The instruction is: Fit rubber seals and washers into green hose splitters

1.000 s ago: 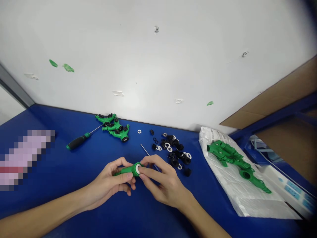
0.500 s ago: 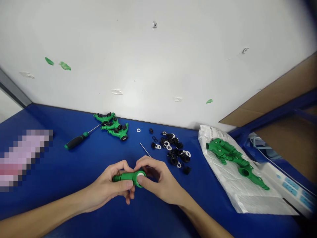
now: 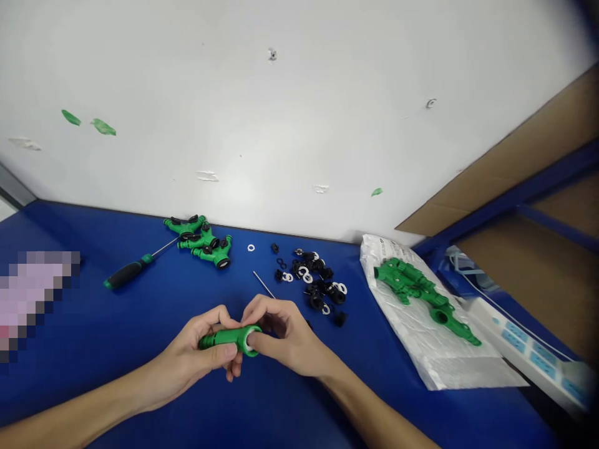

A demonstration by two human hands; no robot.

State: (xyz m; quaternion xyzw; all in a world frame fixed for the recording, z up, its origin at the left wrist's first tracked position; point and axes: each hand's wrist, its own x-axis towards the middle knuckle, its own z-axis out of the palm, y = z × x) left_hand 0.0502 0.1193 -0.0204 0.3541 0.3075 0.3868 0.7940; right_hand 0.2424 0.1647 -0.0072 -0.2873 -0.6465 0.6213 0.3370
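Note:
My left hand [image 3: 199,349] is closed around the barbed end of a green hose connector [image 3: 224,338], holding it above the blue table. At its round mouth sits a white washer [image 3: 249,340]. My right hand [image 3: 276,333] grips that end, its thumb pressed into the mouth against the washer and its index finger at the rim. The curled fingers of the right hand are partly hidden. Behind it, the thin metal shaft [image 3: 262,284] of a tool shows on the table; its other end is hidden by the hand.
At the back left lie several green Y-shaped hose splitters [image 3: 213,252] beside a screwdriver [image 3: 128,272]. Black fittings and white washers [image 3: 322,287] are scattered right of centre. Farther right, green parts [image 3: 412,287] rest on a white plastic bag [image 3: 435,365] near a power strip [image 3: 519,349].
The view has shifted, so the scene sits farther left. My right thumb has pushed deeper into the connector's mouth, and the washer now shows as a ring around it.

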